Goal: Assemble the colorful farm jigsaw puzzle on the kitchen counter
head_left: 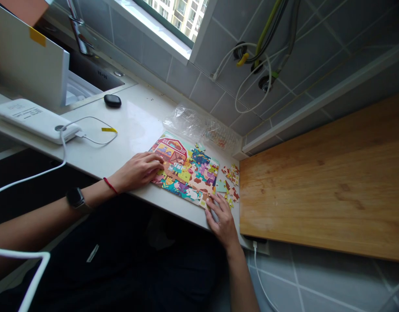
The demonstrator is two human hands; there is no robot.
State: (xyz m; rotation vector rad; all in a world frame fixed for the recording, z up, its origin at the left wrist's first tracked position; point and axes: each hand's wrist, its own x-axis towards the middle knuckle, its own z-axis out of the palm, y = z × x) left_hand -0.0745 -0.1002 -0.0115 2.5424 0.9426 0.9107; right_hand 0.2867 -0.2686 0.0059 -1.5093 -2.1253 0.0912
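Observation:
A farm-themed jigsaw puzzle (178, 167) with a red barn lies on the white counter, most of its picture filled in. My left hand (142, 171) rests on the puzzle's left edge, its fingers stretched out and slightly bent. At the lower right corner, my right hand (222, 221) touches the puzzle with its fingers spread. Whether a small piece is under those fingertips I cannot tell. Several loose puzzle pieces (231, 175) lie just right of the puzzle, and a few stick out at its upper edge.
Crumpled clear plastic bags (186, 121) lie behind the puzzle against the tiled wall. A wooden board (323, 177) borders the right side. Left are a black case (112, 101), a white power bank (37, 119) with a cable, and a sink with a faucet (79, 34).

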